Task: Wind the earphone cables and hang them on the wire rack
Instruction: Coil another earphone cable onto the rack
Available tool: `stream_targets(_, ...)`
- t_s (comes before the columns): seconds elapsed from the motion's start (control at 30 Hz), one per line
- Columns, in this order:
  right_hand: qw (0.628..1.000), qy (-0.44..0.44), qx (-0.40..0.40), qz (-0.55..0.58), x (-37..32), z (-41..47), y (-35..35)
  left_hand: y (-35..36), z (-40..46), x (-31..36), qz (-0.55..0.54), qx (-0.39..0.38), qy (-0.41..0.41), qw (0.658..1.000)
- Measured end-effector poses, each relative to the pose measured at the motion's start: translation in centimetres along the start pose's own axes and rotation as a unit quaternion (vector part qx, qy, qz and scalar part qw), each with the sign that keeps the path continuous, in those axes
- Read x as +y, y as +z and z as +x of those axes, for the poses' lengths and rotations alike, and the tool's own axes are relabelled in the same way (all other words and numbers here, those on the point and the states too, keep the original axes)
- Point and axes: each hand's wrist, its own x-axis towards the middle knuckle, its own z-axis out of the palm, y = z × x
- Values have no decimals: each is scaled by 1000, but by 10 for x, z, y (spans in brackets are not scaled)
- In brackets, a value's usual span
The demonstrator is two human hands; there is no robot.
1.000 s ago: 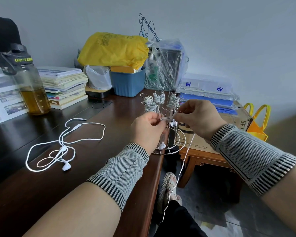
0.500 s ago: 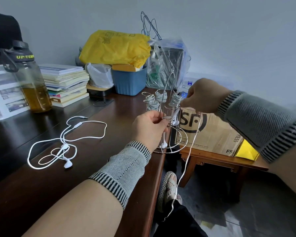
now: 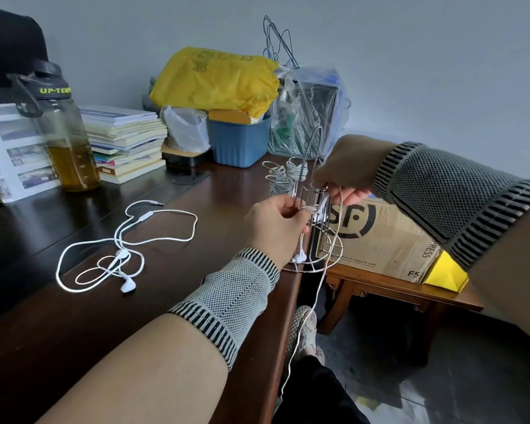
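I am pinching a partly wound earphone cable (image 3: pixel 306 208) in the left hand (image 3: pixel 276 228) at the desk's (image 3: pixel 196 301) right edge, against the wire rack (image 3: pixel 314 209). The right hand (image 3: pixel 346 172) is closing on its loose run. The hanging tail is risking snagging the rack base, tipping it off the edge.

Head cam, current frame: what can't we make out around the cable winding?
- Left hand fingertips: curled away, grip on the earphone cable hidden.
- Cable's free end: lost against the dark trouser leg.
- Wire rack hooks on the right: behind the right hand.
- Water bottle: motion-blurred.
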Motion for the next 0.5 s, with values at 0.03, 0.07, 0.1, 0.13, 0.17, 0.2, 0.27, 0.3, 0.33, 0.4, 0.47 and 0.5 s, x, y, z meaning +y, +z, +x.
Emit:
stream_targets(0.03,1000,1,0,-4,0,0,0,0,0,0,4,1,4,1000)
stream_targets(0.07,1000,3,-1,-8,0,-1,0,0,0,-1,7,2,8,1000)
stream_targets(0.1,1000,5,-5,-8,0,-2,0,0,0,-1,12,4,11,1000)
stream_targets(0.13,1000,5,-10,-5,1,-3,-1,0,0,-2,18,4,15,1000)
stream_targets(0.17,1000,7,-15,2,2,-4,-1,0,-1,-2,23,4,19,1000)
stream_targets(0.2,1000,9,-19,11,2,-5,-1,-1,-1,-2,25,2,22,999)
stream_targets(0.27,999,12,-20,25,2,-8,-1,-1,-2,-2,29,-1,23,999)
stream_targets(0.3,999,12,-18,27,2,-10,-1,-2,-2,-2,32,-2,23,999)
stream_targets(0.33,1000,12,-14,26,1,-12,0,-2,-3,-1,33,-3,24,999)
stream_targets(0.4,1000,8,-1,23,0,-14,3,-2,-3,-1,34,-6,26,999)
stream_targets(0.47,1000,-3,13,-3,-2,-16,5,-2,-2,-1,29,-9,23,999)
stream_targets(0.5,1000,-14,23,-16,-2,-16,7,-2,-2,-1,21,-10,17,1000)
